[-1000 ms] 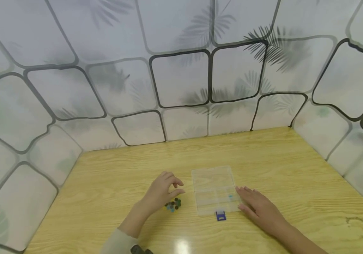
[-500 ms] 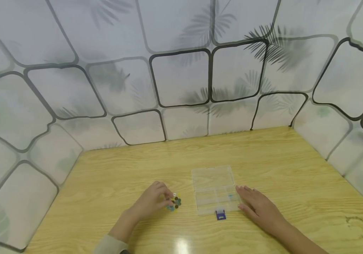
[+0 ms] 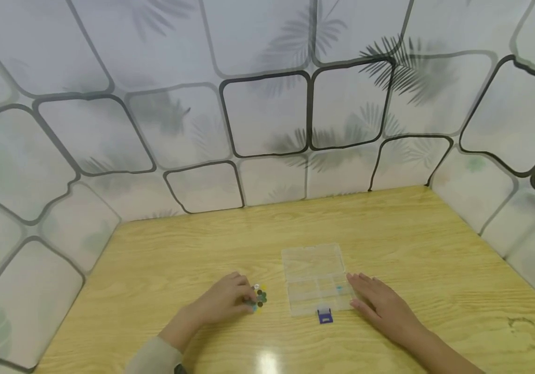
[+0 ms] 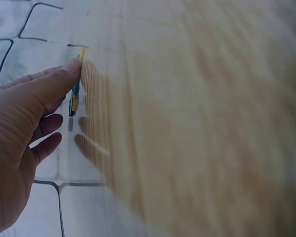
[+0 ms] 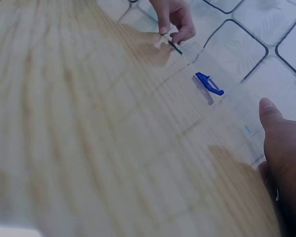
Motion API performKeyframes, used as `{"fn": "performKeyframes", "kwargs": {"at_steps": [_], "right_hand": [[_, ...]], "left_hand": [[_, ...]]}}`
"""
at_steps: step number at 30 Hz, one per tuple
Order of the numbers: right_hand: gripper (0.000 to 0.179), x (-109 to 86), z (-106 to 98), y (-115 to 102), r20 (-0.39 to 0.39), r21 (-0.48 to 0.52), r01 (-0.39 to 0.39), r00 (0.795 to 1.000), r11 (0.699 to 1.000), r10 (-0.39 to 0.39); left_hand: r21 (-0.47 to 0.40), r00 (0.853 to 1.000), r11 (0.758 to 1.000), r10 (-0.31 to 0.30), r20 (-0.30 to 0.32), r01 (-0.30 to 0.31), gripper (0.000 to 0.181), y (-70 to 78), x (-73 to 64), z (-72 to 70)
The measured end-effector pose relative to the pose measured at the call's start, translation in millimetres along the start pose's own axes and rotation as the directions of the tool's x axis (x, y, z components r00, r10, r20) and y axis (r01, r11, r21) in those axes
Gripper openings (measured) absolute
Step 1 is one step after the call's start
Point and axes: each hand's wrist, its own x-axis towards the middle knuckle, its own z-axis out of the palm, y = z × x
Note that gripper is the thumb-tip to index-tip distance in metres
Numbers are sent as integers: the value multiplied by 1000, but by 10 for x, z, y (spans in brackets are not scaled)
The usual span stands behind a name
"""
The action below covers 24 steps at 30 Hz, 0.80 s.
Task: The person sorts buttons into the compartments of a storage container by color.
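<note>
In the head view my left hand (image 3: 224,299) is at a small cluster of round, flat, button-like pieces (image 3: 260,298) in green, brown, yellow, blue and white. Its fingers are bent and cover part of the cluster. From the right wrist, the left hand (image 5: 173,19) shows a gap between thumb and fingers; the thumb reaches the pieces (image 4: 75,96) in the left wrist view. My right hand (image 3: 381,305) lies with fairly straight fingers against the right edge of a clear divided plastic box (image 3: 302,297). The box's lid (image 3: 313,261) is folded back, and a light-blue piece (image 3: 339,288) lies in a right-hand compartment.
A dark-blue latch (image 3: 325,316) sticks out from the front of the box. The wood-grain table (image 3: 192,244) runs back to a patterned wall covering (image 3: 267,119), which also rises at both sides. Light glares on the table (image 3: 268,361) near its front.
My left hand has come down and back to the left side of the cluster, its fingers closing in on the pieces. The right hand and the box stay where they were.
</note>
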Motion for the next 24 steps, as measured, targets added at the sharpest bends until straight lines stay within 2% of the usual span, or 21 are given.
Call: {"fn": "performKeyframes", "kwargs": {"at_steps": [7, 12, 18, 24], "right_hand": [[51, -2, -1, 2, 6, -1, -1, 1000, 1000, 1], [51, 21, -1, 8, 7, -5, -2, 1000, 1000, 2], [51, 21, 13, 16, 10, 4, -8, 1000, 1000, 8], [50, -4, 13, 16, 1, 0, -6, 1000, 1000, 6]], "left_hand": [[23, 1000, 1000, 5, 12, -5, 14, 29, 27, 21], [13, 1000, 1000, -28, 5, 28, 13, 36, 14, 25], [58, 996, 995, -84, 30, 83, 15, 66, -13, 28], [65, 996, 994, -85, 19, 84, 16, 96, -12, 26]]}}
